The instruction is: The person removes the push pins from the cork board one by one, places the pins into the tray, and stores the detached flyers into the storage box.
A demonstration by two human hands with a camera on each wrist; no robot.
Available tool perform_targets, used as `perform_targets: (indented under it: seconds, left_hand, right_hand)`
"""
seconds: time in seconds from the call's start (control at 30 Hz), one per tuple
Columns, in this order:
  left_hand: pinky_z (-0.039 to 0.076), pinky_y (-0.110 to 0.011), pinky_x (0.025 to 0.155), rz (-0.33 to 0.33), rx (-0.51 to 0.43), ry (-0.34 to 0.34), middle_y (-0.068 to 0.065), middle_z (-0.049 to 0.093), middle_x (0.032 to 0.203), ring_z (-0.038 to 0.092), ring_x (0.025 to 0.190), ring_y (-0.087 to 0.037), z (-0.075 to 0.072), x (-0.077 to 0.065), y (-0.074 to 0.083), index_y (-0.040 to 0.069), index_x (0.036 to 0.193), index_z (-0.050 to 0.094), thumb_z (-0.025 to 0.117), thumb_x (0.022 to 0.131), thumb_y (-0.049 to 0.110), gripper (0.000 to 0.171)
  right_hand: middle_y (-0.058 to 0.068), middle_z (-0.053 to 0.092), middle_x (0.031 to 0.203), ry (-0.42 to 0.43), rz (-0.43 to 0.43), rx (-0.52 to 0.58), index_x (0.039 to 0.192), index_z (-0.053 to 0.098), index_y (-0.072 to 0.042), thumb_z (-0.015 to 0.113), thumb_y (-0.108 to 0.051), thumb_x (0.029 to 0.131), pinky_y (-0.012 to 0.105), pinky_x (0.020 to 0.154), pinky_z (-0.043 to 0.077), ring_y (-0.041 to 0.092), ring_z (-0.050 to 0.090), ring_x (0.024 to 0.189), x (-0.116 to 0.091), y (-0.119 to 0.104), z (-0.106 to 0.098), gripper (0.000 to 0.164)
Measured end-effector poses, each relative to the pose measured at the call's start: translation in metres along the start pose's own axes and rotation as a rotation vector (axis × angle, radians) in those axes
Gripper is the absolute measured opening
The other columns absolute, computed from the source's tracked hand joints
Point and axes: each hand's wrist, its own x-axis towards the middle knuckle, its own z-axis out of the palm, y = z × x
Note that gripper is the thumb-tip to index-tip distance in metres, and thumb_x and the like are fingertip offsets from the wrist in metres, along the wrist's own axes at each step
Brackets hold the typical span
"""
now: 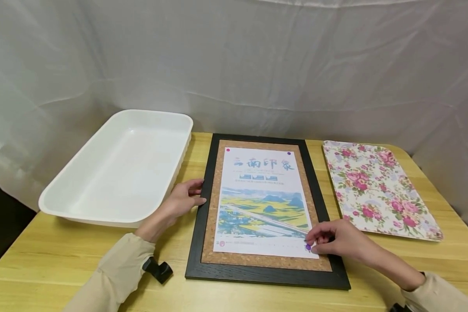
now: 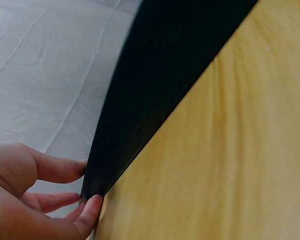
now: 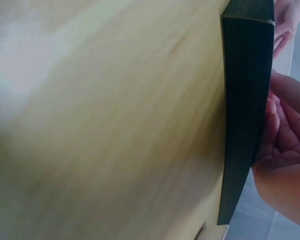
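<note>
A printed landscape poster (image 1: 263, 203) lies on a cork board (image 1: 218, 195) with a black frame (image 1: 267, 277). Its upper corners hold a pink pushpin (image 1: 228, 150) and a dark purple one. At the poster's lower right corner my right hand (image 1: 345, 240) pinches a purple pushpin (image 1: 308, 247) between thumb and index finger. My left hand (image 1: 183, 199) rests its fairly straight fingertips against the frame's left edge; the left wrist view shows those fingers (image 2: 65, 170) touching the frame's side (image 2: 135, 105). In the right wrist view the frame's edge (image 3: 247, 100) hides the pin.
To the left stands a deep white plastic tray (image 1: 183, 173), beside my left forearm. A floral tray (image 1: 374, 190) lies right of the board. Both are on the wooden table (image 1: 35, 260), with a grey cloth (image 1: 234, 65) hanging behind.
</note>
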Motion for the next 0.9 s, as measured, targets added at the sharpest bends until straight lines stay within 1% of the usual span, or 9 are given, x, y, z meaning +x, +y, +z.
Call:
perform_targets:
  seconds: [0.27, 0.4, 0.53, 0.63, 0.73, 0.9]
  left_hand:
    - [0.044, -0.041, 0.093, -0.003, -0.015, 0.005, -0.023, 0.051, 0.132, 0.047, 0.121, -0.034, 0.0002, 0.0004, 0.0008, -0.004, 0.146, 0.037, 0.06, 0.09, -0.006, 0.061]
    - [0.044, -0.041, 0.093, -0.009, -0.017, 0.008, -0.022, 0.05, 0.133, 0.047, 0.121, -0.034, 0.0003, 0.0001, 0.0006, -0.004, 0.146, 0.037, 0.06, 0.09, -0.006, 0.061]
    - [0.044, -0.041, 0.094, -0.012, -0.02, 0.009, -0.022, 0.051, 0.133, 0.047, 0.121, -0.034, 0.0011, -0.0003, 0.0009, -0.004, 0.146, 0.037, 0.06, 0.089, -0.007, 0.061]
    - [0.044, -0.041, 0.094, -0.008, -0.024, 0.008, -0.022, 0.051, 0.132, 0.047, 0.121, -0.034, 0.0015, -0.0008, 0.0014, -0.004, 0.146, 0.037, 0.06, 0.089, -0.007, 0.061]
    - [0.044, -0.041, 0.093, -0.007, -0.026, 0.008, -0.022, 0.051, 0.132, 0.047, 0.121, -0.033, 0.0014, -0.0007, 0.0018, -0.004, 0.146, 0.037, 0.06, 0.09, -0.007, 0.061]
    - [0.045, -0.04, 0.091, -0.003, -0.01, 0.011, -0.022, 0.051, 0.131, 0.048, 0.12, -0.033, 0.0009, -0.0009, 0.0019, -0.004, 0.146, 0.037, 0.059, 0.09, -0.006, 0.06]
  right_hand:
    - [0.001, 0.069, 0.088, -0.013, -0.054, -0.06, 0.096, 0.075, -0.006, 0.075, -0.008, 0.083, 0.025, 0.058, 0.049, 0.007, 0.059, 0.07, 0.0019, -0.0026, -0.0005, 0.012]
    - [-0.003, 0.068, 0.088, -0.017, -0.118, -0.068, 0.093, 0.077, -0.007, 0.074, -0.007, 0.084, 0.026, 0.058, 0.05, 0.007, 0.06, 0.073, 0.0029, -0.0024, -0.0001, 0.009]
    - [-0.005, 0.068, 0.086, -0.028, -0.176, -0.085, 0.089, 0.077, -0.009, 0.073, -0.007, 0.085, 0.026, 0.058, 0.05, 0.007, 0.06, 0.073, 0.0039, -0.0019, -0.0005, 0.007]
    - [-0.007, 0.067, 0.085, -0.034, -0.188, -0.096, 0.088, 0.077, -0.012, 0.073, -0.007, 0.085, 0.026, 0.057, 0.05, 0.006, 0.058, 0.071, 0.0044, -0.0025, -0.0008, 0.007]
    - [-0.008, 0.065, 0.082, -0.039, -0.198, -0.099, 0.088, 0.076, -0.012, 0.073, -0.006, 0.085, 0.026, 0.056, 0.048, 0.006, 0.056, 0.067, 0.0043, -0.0028, -0.0013, 0.008]
    - [-0.009, 0.062, 0.078, -0.049, -0.172, -0.091, 0.087, 0.075, -0.011, 0.073, -0.006, 0.085, 0.026, 0.055, 0.047, 0.006, 0.052, 0.064, 0.0049, -0.0042, -0.0014, 0.006]
